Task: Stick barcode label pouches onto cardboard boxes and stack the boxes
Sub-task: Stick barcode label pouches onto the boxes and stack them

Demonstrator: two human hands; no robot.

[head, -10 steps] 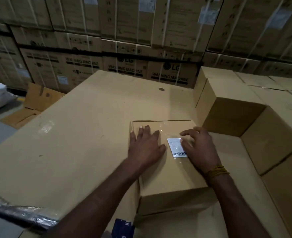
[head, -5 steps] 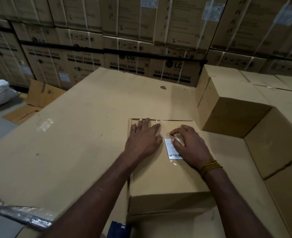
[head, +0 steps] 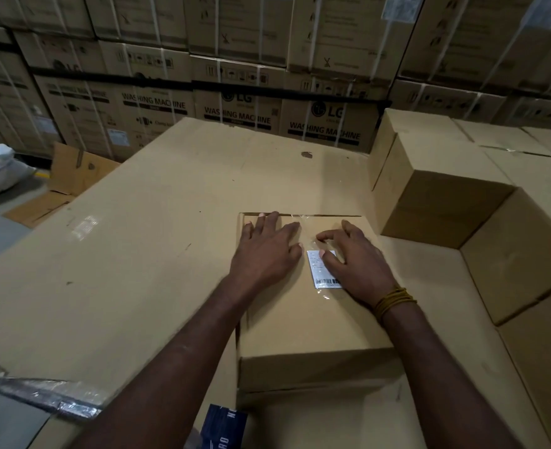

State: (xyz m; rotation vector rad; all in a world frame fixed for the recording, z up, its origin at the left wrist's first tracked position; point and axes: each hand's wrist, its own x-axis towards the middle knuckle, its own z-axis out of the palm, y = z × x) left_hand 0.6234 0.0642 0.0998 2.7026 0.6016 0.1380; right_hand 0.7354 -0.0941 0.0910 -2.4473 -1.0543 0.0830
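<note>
1. We have the barcode label pouch (head: pixel 324 268) lying on top of the small cardboard box (head: pixel 313 319), which sits on a large flat carton (head: pixel 138 238).
2. Our left hand (head: pixel 267 251) lies flat with straight fingers, steadying the box and gripping nothing.
3. Our right hand (head: pixel 355 264) presses the pouch with relaxed fingers.
4. We should rub outward to the pouch edges, judging them not fully stuck.

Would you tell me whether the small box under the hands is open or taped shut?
Shut: the box's top lies flat and unbroken, with glossy clear tape at its far edge and the label pouch on top.
</note>
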